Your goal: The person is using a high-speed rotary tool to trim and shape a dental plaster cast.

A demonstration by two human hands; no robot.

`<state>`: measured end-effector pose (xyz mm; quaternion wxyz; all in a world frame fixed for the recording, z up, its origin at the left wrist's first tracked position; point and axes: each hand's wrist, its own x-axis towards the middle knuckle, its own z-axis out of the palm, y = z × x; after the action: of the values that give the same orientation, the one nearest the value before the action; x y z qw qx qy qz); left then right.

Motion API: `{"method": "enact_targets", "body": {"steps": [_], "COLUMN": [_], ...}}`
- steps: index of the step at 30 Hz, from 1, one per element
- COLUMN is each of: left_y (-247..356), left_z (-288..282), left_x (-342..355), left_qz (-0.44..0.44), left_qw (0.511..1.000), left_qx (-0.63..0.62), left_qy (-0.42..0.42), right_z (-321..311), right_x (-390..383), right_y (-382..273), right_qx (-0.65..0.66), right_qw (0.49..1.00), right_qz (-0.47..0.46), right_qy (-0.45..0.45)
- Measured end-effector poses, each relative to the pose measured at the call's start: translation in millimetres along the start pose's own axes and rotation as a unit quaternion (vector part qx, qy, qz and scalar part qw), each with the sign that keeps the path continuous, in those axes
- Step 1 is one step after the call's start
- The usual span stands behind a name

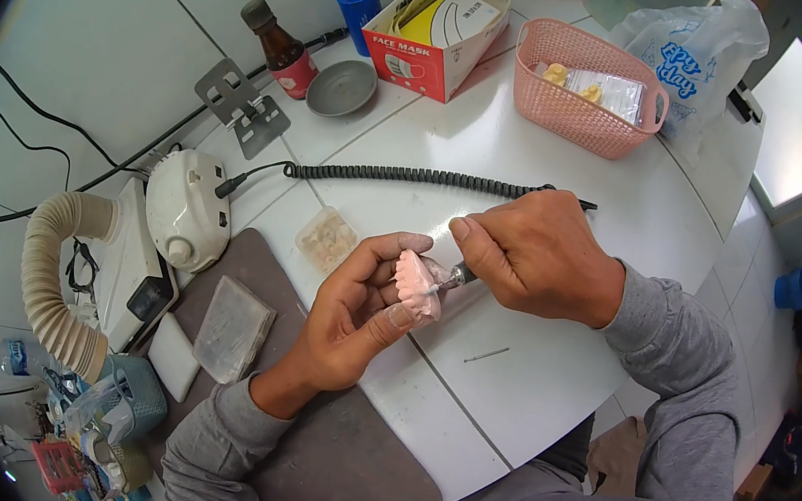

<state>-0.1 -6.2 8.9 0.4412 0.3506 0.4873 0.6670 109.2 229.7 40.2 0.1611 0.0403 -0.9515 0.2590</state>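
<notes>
My left hand point(338, 327) grips a pink dental model point(419, 287) with a row of teeth along its left side. In my right hand point(553, 258) is a rotary handpiece point(459, 276), its tip meeting the model's upper face; the fist hides most of its body. A black coiled cord point(409, 178) runs from near the right hand to a white control box point(190, 212) at the left. On the white table, below the right hand, lies a thin metal bur point(486, 355). A small clear container point(326, 239) with pale bits sits beyond the left hand.
A pink basket point(584, 123), a red mask box point(440, 37), a grey dish point(342, 88) and a brown bottle point(280, 49) stand at the back. Leftward are a ribbed hose point(54, 260) and a clear flat case point(234, 330) on a brown mat point(337, 461).
</notes>
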Motion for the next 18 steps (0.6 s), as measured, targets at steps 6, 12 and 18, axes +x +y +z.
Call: {"method": "enact_targets", "body": {"steps": [6,12,18], "left_y": [-0.9,-0.1,-0.9], "left_z": [-2.0,-1.4,-0.8], "left_x": [1.1,1.7,3.1], "left_qz": [-0.005,0.013,0.015], "left_qw": [1.0,1.0,1.0], "left_qx": [0.004,0.022,0.025], "left_qy": [-0.011,-0.007,-0.003], "right_z": [-0.8,-1.1,-1.2], "right_x": [-0.1,0.3,-0.2], "right_y": [2.9,2.3,2.5], "right_qx": [-0.023,-0.037,-0.041], "right_qw": [1.0,0.999,0.999], "right_qz": [-0.006,-0.011,-0.008], "right_qy": [-0.003,0.017,0.022]}}
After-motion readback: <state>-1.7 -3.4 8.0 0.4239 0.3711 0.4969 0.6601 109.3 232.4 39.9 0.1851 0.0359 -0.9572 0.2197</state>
